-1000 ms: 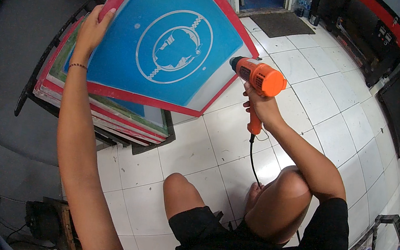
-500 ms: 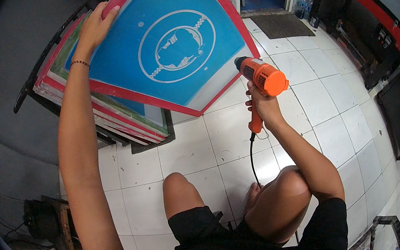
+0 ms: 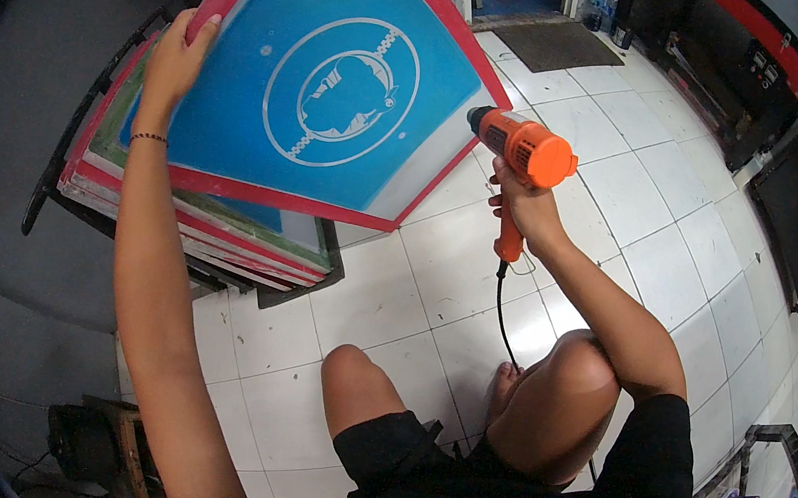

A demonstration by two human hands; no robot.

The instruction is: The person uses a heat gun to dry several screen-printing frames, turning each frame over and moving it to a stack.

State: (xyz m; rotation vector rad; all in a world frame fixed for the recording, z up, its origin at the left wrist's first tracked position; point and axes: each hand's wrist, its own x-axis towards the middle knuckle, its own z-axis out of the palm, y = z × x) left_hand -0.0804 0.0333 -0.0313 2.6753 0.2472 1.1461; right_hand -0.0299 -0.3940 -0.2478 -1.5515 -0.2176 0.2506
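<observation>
The left hand (image 3: 177, 59) grips the left edge of the blue screen (image 3: 339, 90), tilted above 1 stack of frames (image 3: 221, 226). The right hand (image 3: 521, 205) clenches the orange heat gun (image 3: 523, 150), its nozzle near the screen's right edge; lingering there could scorch the mesh.

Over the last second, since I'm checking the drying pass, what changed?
The orange heat gun in the right hand drifted slightly left along the screen's right edge. The left hand kept its grip on the blue printing screen, which stayed propped on the frame stack.
</observation>
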